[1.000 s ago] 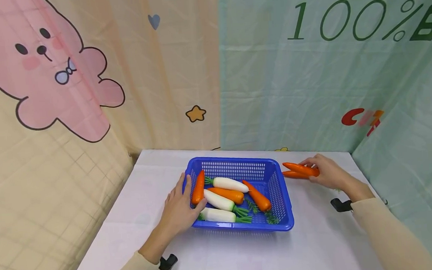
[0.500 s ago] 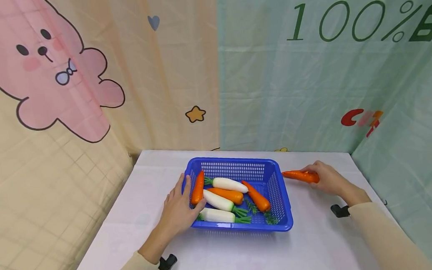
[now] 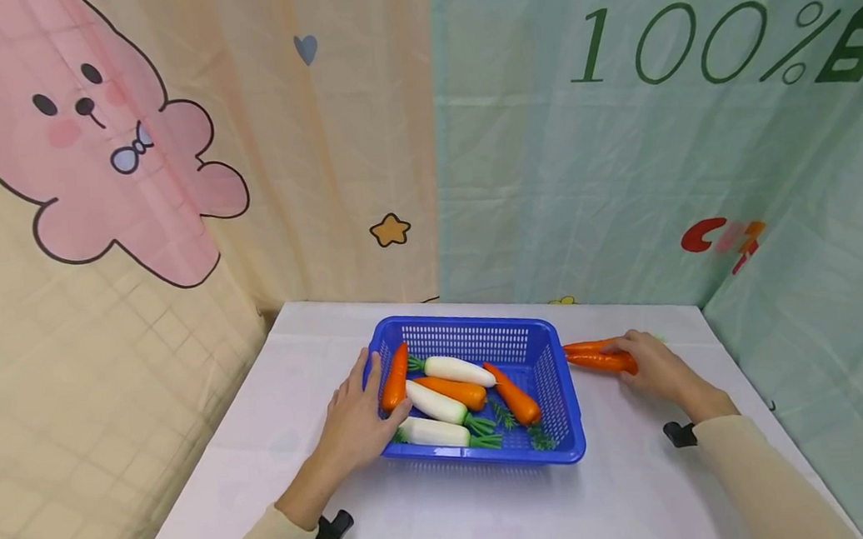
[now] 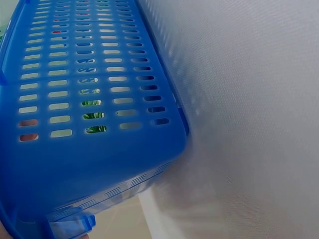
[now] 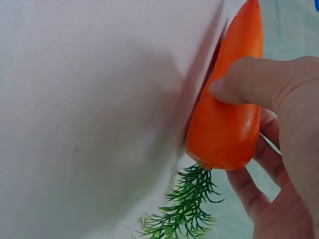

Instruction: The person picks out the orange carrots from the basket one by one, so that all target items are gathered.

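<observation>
On the white table stands a blue mesh basket (image 3: 572,410), its perforated side (image 4: 99,164) filling much of the left wrist view. The left hand (image 3: 355,417) rests over the basket's left rim, fingers relaxed and spread. Right of the basket, the right hand (image 3: 656,371) holds a carrot (image 3: 603,363) low at the table; another carrot (image 3: 583,346) lies right behind it. In the right wrist view the thumb (image 5: 244,82) presses on the held carrot (image 5: 224,134), whose green leaves (image 5: 189,204) hang from its thick end.
Inside the basket lie white radishes (image 3: 457,370) and orange carrots (image 3: 515,393), several pieces in all. Patterned curtains (image 3: 567,168) hang behind the table (image 3: 493,507) and at both sides.
The right hand has lowered its carrot and shifted it toward the near side of the other one, so the two now lie side by side. The left hand and basket have hardly moved.
</observation>
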`<state>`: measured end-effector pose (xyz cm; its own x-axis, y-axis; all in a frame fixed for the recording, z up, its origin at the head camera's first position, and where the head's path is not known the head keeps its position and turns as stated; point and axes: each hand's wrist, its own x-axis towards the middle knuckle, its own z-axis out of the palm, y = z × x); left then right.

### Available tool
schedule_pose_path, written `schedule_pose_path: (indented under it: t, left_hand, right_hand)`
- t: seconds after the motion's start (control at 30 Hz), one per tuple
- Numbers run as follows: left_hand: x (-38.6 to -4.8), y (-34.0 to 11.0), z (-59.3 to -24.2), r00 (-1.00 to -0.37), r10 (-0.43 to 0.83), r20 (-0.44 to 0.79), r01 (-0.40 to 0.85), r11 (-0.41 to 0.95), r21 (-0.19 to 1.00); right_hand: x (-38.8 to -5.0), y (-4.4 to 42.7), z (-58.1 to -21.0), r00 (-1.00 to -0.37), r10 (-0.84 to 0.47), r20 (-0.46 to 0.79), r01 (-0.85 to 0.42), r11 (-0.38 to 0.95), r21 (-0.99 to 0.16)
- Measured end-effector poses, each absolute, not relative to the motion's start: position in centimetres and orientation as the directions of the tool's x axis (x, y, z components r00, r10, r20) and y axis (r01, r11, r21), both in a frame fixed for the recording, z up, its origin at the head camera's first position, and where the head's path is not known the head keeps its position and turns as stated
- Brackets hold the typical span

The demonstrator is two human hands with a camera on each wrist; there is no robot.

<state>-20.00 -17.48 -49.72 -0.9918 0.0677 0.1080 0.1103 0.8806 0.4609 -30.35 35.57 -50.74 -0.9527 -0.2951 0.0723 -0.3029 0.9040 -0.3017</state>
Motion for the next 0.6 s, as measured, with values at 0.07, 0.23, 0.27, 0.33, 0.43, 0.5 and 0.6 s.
schedule_pose_path:
  t: [0.07, 0.23, 0.27, 0.33, 0.43, 0.5, 0.6]
  left_hand:
    - [-20.02, -17.47, -49.68, -0.992, 0.068, 0.104, 0.109, 0.882, 0.458]
    - [-20.07, -17.46, -49.66, -0.992, 0.071, 0.100, 0.109, 0.884, 0.455]
    - [-20.08, -17.47, -49.68, -0.992, 0.072, 0.101, 0.110, 0.884, 0.455]
    - [-20.09, -17.47, -49.72, -0.992, 0.073, 0.102, 0.112, 0.883, 0.456]
    - [-20.10, -17.47, -49.74, -0.992, 0.073, 0.101, 0.111, 0.883, 0.455]
    - [-20.09, -17.46, -49.74, -0.993, 0.072, 0.099, 0.109, 0.883, 0.457]
    - [-20.10, -17.46, -49.73, -0.993, 0.069, 0.098, 0.106, 0.882, 0.460]
  right_hand:
    - [-30.26, 35.67, -50.93, -0.951, -0.296, 0.085, -0.308, 0.905, -0.294]
    - [-30.24, 35.81, -51.19, -0.946, -0.308, 0.097, -0.323, 0.905, -0.276]
    - [-30.22, 35.79, -51.21, -0.946, -0.309, 0.097, -0.324, 0.905, -0.275]
    - [-30.11, 35.73, -51.24, -0.945, -0.311, 0.099, -0.326, 0.906, -0.269]
    - [-29.99, 35.69, -51.33, -0.946, -0.305, 0.108, -0.323, 0.907, -0.272]
    - [-29.97, 35.71, -51.38, -0.947, -0.298, 0.119, -0.320, 0.906, -0.277]
    - [-30.06, 35.76, -51.44, -0.943, -0.300, 0.141, -0.329, 0.904, -0.273]
